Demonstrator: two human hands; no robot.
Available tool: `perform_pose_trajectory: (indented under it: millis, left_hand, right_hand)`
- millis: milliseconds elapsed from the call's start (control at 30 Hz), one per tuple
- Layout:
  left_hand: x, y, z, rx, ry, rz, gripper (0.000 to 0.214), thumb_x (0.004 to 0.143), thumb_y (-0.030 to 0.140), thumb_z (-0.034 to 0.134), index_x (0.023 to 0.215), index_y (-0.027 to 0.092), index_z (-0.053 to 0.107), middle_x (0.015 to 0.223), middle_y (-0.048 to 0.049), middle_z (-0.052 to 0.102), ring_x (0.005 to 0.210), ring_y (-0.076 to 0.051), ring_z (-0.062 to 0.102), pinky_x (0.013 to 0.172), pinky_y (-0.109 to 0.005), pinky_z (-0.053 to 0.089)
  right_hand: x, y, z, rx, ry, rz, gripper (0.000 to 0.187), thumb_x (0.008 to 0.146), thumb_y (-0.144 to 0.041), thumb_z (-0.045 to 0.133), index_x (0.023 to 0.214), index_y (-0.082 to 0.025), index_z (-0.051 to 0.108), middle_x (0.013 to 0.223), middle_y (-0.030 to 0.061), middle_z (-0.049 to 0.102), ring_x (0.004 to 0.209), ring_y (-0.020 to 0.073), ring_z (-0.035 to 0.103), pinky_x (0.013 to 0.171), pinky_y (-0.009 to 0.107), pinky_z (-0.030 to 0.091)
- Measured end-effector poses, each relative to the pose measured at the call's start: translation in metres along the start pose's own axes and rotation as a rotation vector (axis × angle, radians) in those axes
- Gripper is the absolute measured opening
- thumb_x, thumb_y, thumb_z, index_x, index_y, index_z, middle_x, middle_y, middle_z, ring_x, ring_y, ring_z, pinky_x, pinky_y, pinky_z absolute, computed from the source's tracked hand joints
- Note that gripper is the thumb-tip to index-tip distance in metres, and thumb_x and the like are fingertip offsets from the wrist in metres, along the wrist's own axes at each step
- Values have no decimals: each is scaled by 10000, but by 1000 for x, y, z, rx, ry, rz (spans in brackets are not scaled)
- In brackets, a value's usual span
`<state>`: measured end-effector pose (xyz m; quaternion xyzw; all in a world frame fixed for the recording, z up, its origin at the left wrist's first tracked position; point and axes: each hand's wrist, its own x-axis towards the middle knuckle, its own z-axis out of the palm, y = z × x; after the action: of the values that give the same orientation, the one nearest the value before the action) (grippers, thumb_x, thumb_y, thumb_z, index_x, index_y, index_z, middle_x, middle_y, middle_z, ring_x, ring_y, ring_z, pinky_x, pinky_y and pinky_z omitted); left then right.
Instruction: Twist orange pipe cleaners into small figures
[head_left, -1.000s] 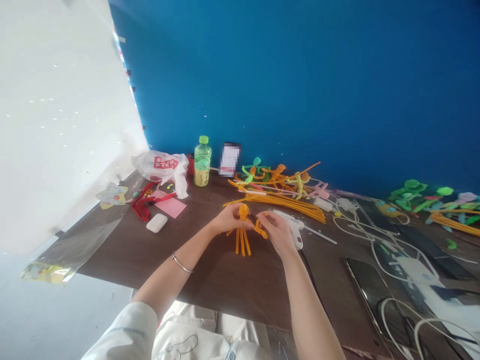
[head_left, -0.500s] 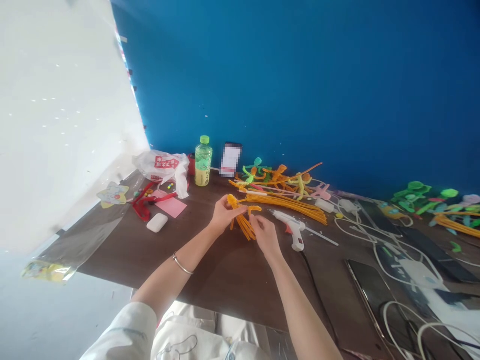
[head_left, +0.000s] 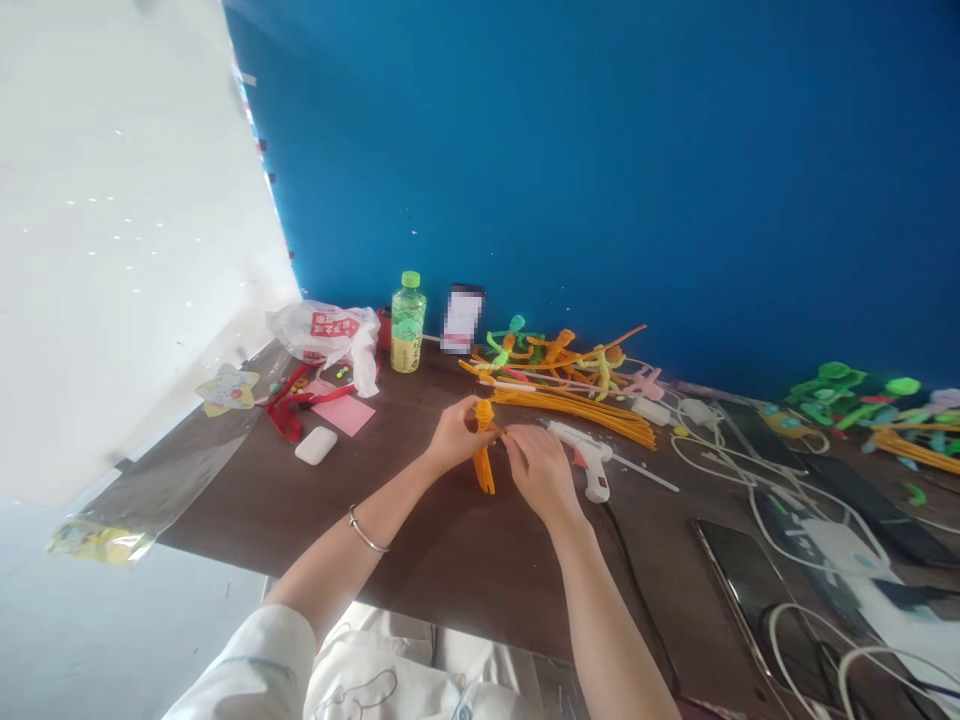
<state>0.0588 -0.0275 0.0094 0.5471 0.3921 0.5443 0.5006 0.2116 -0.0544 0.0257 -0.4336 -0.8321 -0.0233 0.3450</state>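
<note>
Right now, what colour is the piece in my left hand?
Orange; the piece in your left hand, seen in head view.

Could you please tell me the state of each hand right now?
Left hand: closed, holding the orange piece.
Right hand: close beside the orange piece; its grip cannot be told.

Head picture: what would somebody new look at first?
The blue wall, filling most of the top, probably grabs you first. Next comes the orange bundle near the middle, in the left hand, the right hand beside it. Behind stands the bottle, left of the phone.
</note>
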Motion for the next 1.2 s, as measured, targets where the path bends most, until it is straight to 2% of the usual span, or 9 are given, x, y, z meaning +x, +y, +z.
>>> perform_pose_trajectory:
  millis: [200,367,500,633,733,833,933,1067,1200]
  left_hand:
    - [-3,10,-4,-180,-279,-104,400,548,255,762,856,139,536,726,-23,638,639,-138,623,648,-285,507]
    - [-4,12,-4,-320,-374,-180,431,512,229,786,851,135,538,694,-3,632,593,-115,612,639,-273,503]
    - [-3,8,-3,-406,-320,-197,425,515,218,787,839,133,526,632,20,608,555,-96,593,601,-240,479]
    - [-2,6,0,-466,-134,-166,422,516,223,790,820,138,509,619,22,607,563,-92,592,606,-228,471]
    - [-2,5,3,-463,-4,-131,420,513,230,791,798,142,496,645,9,624,570,-95,595,609,-232,478]
    - [-2,4,5,-419,94,-95,396,521,250,784,768,145,493,642,9,619,572,-95,592,604,-231,483]
    - [-3,4,7,-363,171,-90,379,528,276,777,744,145,494,639,8,610,567,-99,590,603,-239,492]
    - [-4,3,8,-325,204,-111,365,543,284,762,736,147,484,657,0,614,561,-103,592,597,-247,497]
    - [-3,4,9,-257,233,-120,364,519,268,770,696,145,477,622,15,589,545,-93,577,558,-219,483]
  right_hand:
    - [4,1,-8,492,-9,477,272,818,-416,450,750,-193,589,758,52,625,708,185,571,640,301,456]
    - [7,-1,-14,1035,-187,787,303,713,-496,577,727,-195,550,625,5,579,489,115,489,449,238,381]
    - [6,-4,-3,1182,-177,816,292,698,-471,603,672,-191,524,564,-21,532,447,84,427,421,216,319]
    - [5,-8,13,1189,-11,914,279,638,-426,650,605,-191,504,490,-52,428,424,77,376,403,213,283]
    - [4,-14,19,1126,34,974,324,617,-452,651,552,-193,467,475,-48,414,415,83,367,402,226,286]
    - [4,-19,19,1015,29,936,371,666,-515,595,542,-197,449,463,-45,400,404,89,359,398,233,281]
    - [2,-22,19,721,60,787,390,761,-524,492,551,-196,458,466,-29,432,419,104,388,423,241,305]
    - [-2,-18,20,266,89,411,266,854,-360,409,689,-186,523,624,18,573,549,137,511,547,249,375]
    - [-3,-10,16,-100,-24,29,227,875,-206,352,761,-174,546,669,44,585,600,155,527,587,268,366]
